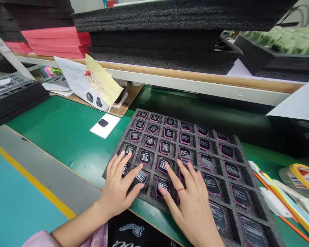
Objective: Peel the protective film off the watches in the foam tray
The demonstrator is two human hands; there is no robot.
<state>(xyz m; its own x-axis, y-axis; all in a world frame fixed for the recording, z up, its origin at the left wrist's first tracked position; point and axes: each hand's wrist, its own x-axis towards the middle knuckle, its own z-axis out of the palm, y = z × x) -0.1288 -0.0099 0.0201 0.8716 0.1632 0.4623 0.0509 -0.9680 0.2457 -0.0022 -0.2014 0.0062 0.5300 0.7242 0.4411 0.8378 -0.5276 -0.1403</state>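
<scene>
A dark grey foam tray [154, 202] lies on the green table, with several purple-rimmed smartwatch bodies [165, 148] in its compartments. Most of their screens show lines of white text. Over the near left compartments, my left hand [119, 185] spreads its fingers, the tips on or just above the watches. My right hand [192, 195], a thin red ring on one finger, is spread over the near middle of the tray and hides some watches. Neither hand grips anything. One watch body [153, 128] in the second row sits turned askew in its compartment.
A black watch body [103, 122] rests on a white box [112, 128] left of the tray. Papers [92, 82] lean behind it. Black foam sheets [154, 44] fill the shelf [195, 85] above. At right lie coloured strips [280, 195] and a tape roll [305, 176].
</scene>
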